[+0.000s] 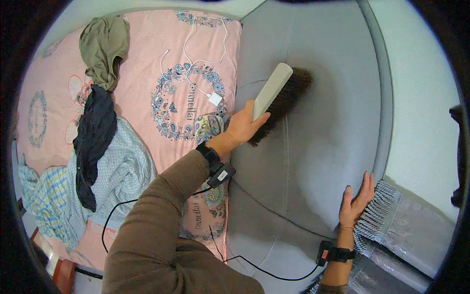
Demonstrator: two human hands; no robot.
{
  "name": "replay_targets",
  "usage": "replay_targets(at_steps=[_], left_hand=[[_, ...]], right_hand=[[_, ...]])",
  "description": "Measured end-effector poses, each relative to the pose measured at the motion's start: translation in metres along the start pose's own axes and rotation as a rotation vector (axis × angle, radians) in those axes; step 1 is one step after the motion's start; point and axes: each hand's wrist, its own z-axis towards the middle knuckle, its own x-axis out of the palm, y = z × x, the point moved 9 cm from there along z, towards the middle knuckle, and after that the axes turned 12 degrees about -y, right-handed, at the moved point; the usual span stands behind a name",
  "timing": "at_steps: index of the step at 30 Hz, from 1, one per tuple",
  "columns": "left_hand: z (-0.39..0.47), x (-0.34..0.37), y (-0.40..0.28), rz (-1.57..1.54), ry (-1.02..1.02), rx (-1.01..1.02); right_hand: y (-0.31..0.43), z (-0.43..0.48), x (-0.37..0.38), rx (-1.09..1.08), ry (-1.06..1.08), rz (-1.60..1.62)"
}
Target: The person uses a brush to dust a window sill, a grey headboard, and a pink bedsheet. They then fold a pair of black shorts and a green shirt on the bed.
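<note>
My left hand [245,123] grips the pale handle of a bed brush [273,90] from its lower end. The brush's dark bristles [290,104] lie against a grey padded headboard [330,121], and the brush slants up to the right. Lower right, my right hand [356,204] is spread near the headboard's edge, with the thumb apart from the fingers and nothing held. Beside it hangs a black-and-white woven cloth with a fringe [382,209]. Each wrist wears a black strap with a small module, joined to a black cable [271,273].
A pink patterned bed sheet [139,95] carries a white charging cable with a plug adapter [215,98] and a paisley-patterned item [208,128]. Olive [104,47], black [96,136], pale blue [128,158] and checked garments [51,191] lie at left. A white wall [418,110] rises at right.
</note>
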Motion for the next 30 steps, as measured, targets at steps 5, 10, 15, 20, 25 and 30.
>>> replay_targets(at_steps=[5, 10, 15, 20, 25, 30], left_hand=[[0.029, -0.008, 0.064, 0.351, -0.027, -0.382], [0.045, -0.052, 0.111, 0.472, -0.074, -0.506], [0.068, -0.054, 0.043, -0.021, -0.206, -0.242], [0.113, -0.003, -0.067, -0.608, -0.064, 0.032], [0.136, 0.003, -0.067, -0.248, -0.324, 0.249], [0.139, 0.000, 0.056, 0.309, -0.144, -0.285]], right_hand=[[-0.003, -0.001, 0.000, 0.004, -0.010, -0.010], [-0.003, -0.002, 0.000, 0.011, -0.018, 0.009], [-0.003, -0.001, -0.002, 0.043, -0.017, 0.026], [-0.003, 0.000, -0.002, 0.053, -0.007, 0.031], [-0.003, 0.001, -0.003, 0.053, -0.027, 0.063], [-0.007, 0.000, -0.001, 0.074, 0.001, 0.023]])
